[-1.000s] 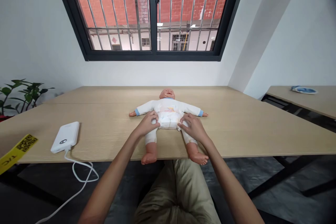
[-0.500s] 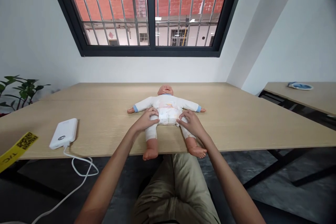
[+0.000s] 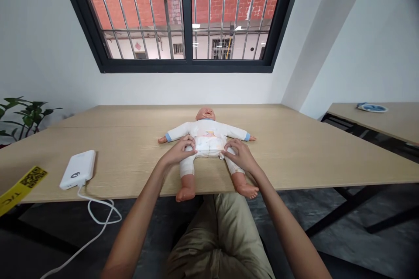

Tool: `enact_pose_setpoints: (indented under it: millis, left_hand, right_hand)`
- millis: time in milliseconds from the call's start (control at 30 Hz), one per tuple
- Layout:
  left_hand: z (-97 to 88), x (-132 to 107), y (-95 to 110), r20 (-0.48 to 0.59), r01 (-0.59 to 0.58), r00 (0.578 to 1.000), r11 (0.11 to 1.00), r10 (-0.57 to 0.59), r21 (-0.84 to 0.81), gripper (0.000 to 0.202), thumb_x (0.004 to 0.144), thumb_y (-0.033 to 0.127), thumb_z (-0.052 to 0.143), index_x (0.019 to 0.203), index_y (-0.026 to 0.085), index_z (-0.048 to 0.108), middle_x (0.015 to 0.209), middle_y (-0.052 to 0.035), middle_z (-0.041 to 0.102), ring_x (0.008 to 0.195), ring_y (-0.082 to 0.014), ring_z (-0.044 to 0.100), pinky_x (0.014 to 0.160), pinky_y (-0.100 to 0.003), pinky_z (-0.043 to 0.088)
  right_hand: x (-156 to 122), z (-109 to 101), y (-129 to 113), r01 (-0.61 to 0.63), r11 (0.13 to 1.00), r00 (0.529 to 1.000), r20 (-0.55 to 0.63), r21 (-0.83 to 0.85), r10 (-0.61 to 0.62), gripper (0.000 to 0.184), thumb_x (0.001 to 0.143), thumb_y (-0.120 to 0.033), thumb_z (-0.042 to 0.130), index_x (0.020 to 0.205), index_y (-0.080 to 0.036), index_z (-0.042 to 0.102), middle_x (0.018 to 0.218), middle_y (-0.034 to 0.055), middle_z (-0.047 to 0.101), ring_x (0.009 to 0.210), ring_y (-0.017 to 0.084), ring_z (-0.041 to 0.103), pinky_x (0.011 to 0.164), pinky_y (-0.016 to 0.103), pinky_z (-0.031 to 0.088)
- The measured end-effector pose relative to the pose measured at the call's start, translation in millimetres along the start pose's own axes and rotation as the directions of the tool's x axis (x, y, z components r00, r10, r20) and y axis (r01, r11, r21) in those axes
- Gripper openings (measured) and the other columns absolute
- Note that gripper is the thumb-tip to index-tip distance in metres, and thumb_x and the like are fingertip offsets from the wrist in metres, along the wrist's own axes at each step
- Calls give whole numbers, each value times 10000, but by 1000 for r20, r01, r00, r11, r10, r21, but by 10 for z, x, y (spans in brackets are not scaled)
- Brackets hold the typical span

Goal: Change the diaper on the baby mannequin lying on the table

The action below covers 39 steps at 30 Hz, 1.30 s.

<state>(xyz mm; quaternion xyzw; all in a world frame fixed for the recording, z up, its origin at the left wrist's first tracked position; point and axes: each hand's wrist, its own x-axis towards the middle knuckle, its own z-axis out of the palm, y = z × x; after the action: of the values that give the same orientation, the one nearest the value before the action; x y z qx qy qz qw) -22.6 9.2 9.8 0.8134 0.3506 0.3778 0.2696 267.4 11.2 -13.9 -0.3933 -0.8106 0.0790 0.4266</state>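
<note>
A baby doll [image 3: 205,128] in a white suit with blue cuffs lies face up on the table, head away from me, arms spread, feet over the near edge. A white diaper [image 3: 208,147] is around its hips. At the diaper's left side, my left hand [image 3: 179,150] is closed, thumb and fingers pinching its edge over the doll's thigh. On the opposite side my right hand [image 3: 240,155] pinches the diaper's other edge near the leg opening. The fingertips partly cover both edges.
A wooden table [image 3: 124,170] spans the view beneath a barred window [image 3: 186,66]. At left lie a white power bank [image 3: 78,169] with a cable [image 3: 98,233] hanging down and a yellow tag [image 3: 24,188]. A plant [image 3: 28,113] stands far left. On another table rests a blue-and-white item [image 3: 373,107].
Both hands keep their hold at the diaper's sides with hardly any movement. The whole view has shifted slightly.
</note>
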Motion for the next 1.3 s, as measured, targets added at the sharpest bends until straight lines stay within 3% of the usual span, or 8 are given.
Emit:
enact_pose_setpoints:
  millis: [300, 533, 833, 1000, 1300]
  left_hand:
    - [60, 6, -38, -81, 47, 995, 997, -52, -57, 159, 758, 336, 720, 787, 190, 662, 1034, -62, 531, 1070, -225, 528, 1011, -379, 383]
    - [70, -5, -50, -50, 32, 998, 997, -36, -75, 154, 783, 316, 687, 889, 206, 708, 1104, -84, 538, 1156, -240, 500, 1065, -392, 340]
    - [156, 33, -144, -94, 55, 994, 998, -57, -28, 74, 778, 278, 664, 782, 207, 686, 1066, -70, 571, 1132, -244, 498, 1083, -406, 317]
    - [228, 32, -164, -151, 37, 988, 998, -30, 43, 108, 798, 295, 671, 841, 204, 711, 1084, -87, 567, 1120, -265, 492, 1064, -434, 329]
    - [218, 38, -126, -97, 58, 994, 994, -49, 92, 91, 794, 272, 643, 747, 209, 690, 1052, -77, 571, 1113, -261, 473, 1067, -436, 317]
  right_hand:
    - [66, 18, 10, -53, 994, 999, 12, 98, 52, 268, 727, -382, 800, 841, -215, 625, 906, 33, 610, 894, 236, 592, 850, 371, 455]
    - [51, 78, 13, 11, 995, 1000, 0, 101, -11, 166, 804, -343, 738, 868, -219, 647, 908, 43, 586, 918, 236, 562, 894, 393, 432]
    - [18, 120, 8, -21, 975, 999, -25, 222, 27, 241, 824, -456, 692, 822, -219, 646, 936, 57, 608, 972, 249, 559, 917, 405, 425]
    - [14, 116, -4, -56, 965, 998, -16, 255, 62, 259, 810, -476, 699, 806, -220, 664, 921, 56, 612, 948, 246, 567, 909, 407, 426]
    - [0, 105, -23, -91, 959, 995, -5, 268, 96, 248, 799, -471, 706, 812, -226, 674, 944, 56, 615, 974, 253, 563, 889, 400, 426]
